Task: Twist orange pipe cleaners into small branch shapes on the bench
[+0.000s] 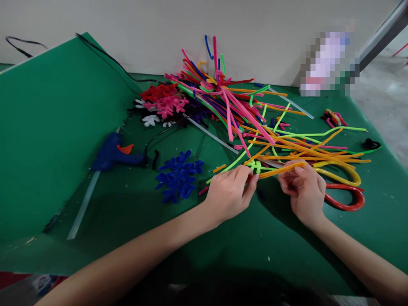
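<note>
Above the tabletop, an orange pipe cleaner is held between the left hand and the right hand, each clamped on it, with scissors laid just beside the right hand.

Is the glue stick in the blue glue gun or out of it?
Partly in: one end of the glue stick goes into the back of the glue gun, and a long pale piece sticks out.
</note>
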A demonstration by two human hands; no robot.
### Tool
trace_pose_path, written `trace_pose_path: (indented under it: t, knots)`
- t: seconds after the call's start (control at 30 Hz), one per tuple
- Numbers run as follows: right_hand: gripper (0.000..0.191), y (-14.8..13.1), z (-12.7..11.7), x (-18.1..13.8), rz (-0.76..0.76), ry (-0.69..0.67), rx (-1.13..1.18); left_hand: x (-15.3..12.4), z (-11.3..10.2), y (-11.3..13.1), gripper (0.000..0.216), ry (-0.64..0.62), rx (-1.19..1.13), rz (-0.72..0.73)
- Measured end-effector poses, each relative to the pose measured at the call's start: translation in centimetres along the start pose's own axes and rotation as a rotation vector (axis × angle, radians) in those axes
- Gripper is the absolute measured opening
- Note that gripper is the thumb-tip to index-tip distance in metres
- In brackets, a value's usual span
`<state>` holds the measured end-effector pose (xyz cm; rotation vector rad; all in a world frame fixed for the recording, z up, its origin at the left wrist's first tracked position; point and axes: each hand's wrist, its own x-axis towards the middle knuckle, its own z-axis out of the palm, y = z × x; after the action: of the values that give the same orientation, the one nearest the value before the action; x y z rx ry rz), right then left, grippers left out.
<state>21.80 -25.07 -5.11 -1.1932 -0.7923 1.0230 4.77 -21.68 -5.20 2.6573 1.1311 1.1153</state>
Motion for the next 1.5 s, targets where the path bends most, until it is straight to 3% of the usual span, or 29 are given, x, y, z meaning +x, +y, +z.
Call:
trace_pose_path:
  t: [0.3,0.53,0.67,0.83,1.0,1.2,1.4,1.5]
  knots:
    - [0.011,0.06,-0.02,0.60,-0.076,0.068,0.043,0.12,-0.22,0.11,0.015,-0.016,-0.041,0.096]
    - [0.023,0.13,-0.21,0.10,-0.091,0.026,-0.065,0.07,0.03,-0.10,0.003,0.046,-0.045,0.028]
    - [0.021,0.05,-0.28,0.21,-0.027,-0.004,-0.091,-0.06,-0.05,-0.11,0.009,0.095,-0.095,0.159]
    - [0.017,0.09,-0.10,0.53,-0.107,0.041,-0.147,-0.10,-0.16,0.14,0.013,0.063,-0.023,0.337]
    - [0.016,0.27,-0.16,0.48,-0.166,0.044,-0.313,-0.07,-0.02,0.06,0.012,0.070,-0.001,0.338]
    - [0.007,0.56,-0.35,0.46,-0.188,0.068,-0.310,-0.09,0.14,-0.02,0.011,0.112,-0.045,0.286]
    - [0.004,0.64,-0.34,0.46,-0.229,0.080,-0.311,0.21,0.35,-0.04,0.015,0.114,0.167,0.124]
    - [0.003,0.40,-0.19,-0.12,-0.303,0.000,-0.424,0.22,0.26,0.08,0.019,0.141,0.213,0.127]
